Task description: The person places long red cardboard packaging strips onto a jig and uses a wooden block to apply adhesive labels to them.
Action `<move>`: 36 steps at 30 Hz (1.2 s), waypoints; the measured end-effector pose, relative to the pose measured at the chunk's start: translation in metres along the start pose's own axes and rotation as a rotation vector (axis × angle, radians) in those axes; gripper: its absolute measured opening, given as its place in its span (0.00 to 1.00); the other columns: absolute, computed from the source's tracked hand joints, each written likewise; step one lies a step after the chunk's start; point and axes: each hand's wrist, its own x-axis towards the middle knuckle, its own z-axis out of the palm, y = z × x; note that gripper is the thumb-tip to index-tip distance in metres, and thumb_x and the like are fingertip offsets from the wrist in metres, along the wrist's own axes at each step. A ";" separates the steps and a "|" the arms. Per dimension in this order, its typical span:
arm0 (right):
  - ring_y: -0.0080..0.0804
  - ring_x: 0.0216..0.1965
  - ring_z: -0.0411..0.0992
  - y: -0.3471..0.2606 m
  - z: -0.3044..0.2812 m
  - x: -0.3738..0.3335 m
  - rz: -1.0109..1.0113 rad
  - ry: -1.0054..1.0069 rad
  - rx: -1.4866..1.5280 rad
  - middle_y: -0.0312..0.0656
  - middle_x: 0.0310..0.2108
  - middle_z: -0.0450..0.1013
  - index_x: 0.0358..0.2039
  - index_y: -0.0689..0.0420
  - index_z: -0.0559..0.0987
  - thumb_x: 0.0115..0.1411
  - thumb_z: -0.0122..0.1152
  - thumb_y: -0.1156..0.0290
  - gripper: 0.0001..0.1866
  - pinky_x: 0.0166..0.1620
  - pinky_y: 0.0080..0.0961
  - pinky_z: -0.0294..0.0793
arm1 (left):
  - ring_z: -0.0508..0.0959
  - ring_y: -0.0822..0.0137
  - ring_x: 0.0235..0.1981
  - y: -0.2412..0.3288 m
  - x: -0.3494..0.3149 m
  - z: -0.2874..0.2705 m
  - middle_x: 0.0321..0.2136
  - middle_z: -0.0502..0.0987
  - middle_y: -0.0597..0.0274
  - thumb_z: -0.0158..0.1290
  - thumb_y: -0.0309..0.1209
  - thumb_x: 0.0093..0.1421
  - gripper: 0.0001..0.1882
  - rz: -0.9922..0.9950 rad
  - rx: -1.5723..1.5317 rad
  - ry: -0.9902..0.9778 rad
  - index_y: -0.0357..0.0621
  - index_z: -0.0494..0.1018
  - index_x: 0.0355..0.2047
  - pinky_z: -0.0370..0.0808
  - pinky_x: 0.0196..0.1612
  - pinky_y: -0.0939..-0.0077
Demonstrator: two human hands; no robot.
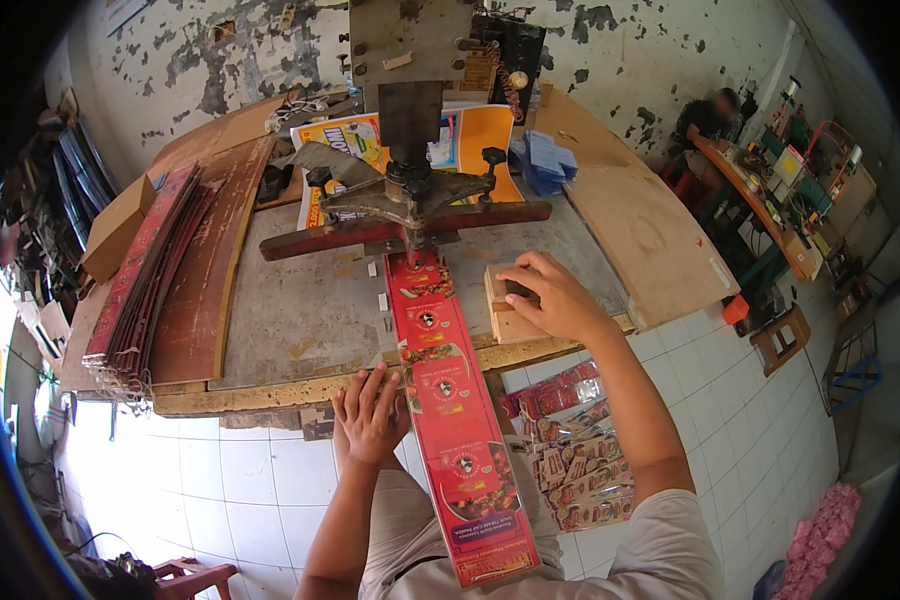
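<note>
The left hand (pixel 372 412) lies palm down at the near edge of the table (pixel 300 320), its fingers extended and slightly spread beside the left edge of the red strip (pixel 450 400); whether the fingertips touch it, I cannot tell. The right hand (pixel 550 295) has thumb and fingers closed around the dark grip (pixel 516 287) on the wooden block (pixel 515 326), which stands on the table to the right of the strip.

The printed strip runs from beneath the metal press (pixel 410 200) on the far side, across the near edge and out over the lap. It looks light, thin and rather slick (card or film, hard to say), so it should bend easily and crease if pinched midway; its long edges seem the safest hold. The block looks stiff and sturdy, best held by its grip.
</note>
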 end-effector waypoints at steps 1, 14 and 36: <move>0.49 0.54 0.75 -0.001 0.000 0.000 0.006 0.000 0.005 0.46 0.52 0.73 0.55 0.55 0.84 0.68 0.69 0.65 0.17 0.60 0.43 0.76 | 0.69 0.56 0.71 0.000 0.000 -0.001 0.68 0.75 0.66 0.64 0.37 0.61 0.28 -0.005 -0.010 -0.005 0.56 0.78 0.63 0.52 0.76 0.48; 0.50 0.56 0.74 -0.002 -0.001 0.000 -0.018 -0.001 -0.025 0.46 0.54 0.72 0.56 0.55 0.83 0.69 0.68 0.66 0.17 0.61 0.44 0.76 | 0.68 0.56 0.71 0.003 0.003 -0.004 0.69 0.75 0.65 0.65 0.38 0.62 0.27 -0.010 -0.027 -0.012 0.54 0.79 0.62 0.51 0.76 0.49; 0.49 0.55 0.75 0.001 0.002 -0.003 -0.002 -0.005 -0.013 0.43 0.54 0.72 0.54 0.53 0.82 0.69 0.68 0.64 0.16 0.60 0.43 0.77 | 0.68 0.56 0.71 0.001 0.002 -0.003 0.69 0.75 0.65 0.65 0.38 0.61 0.28 0.004 -0.014 -0.010 0.54 0.79 0.63 0.49 0.78 0.49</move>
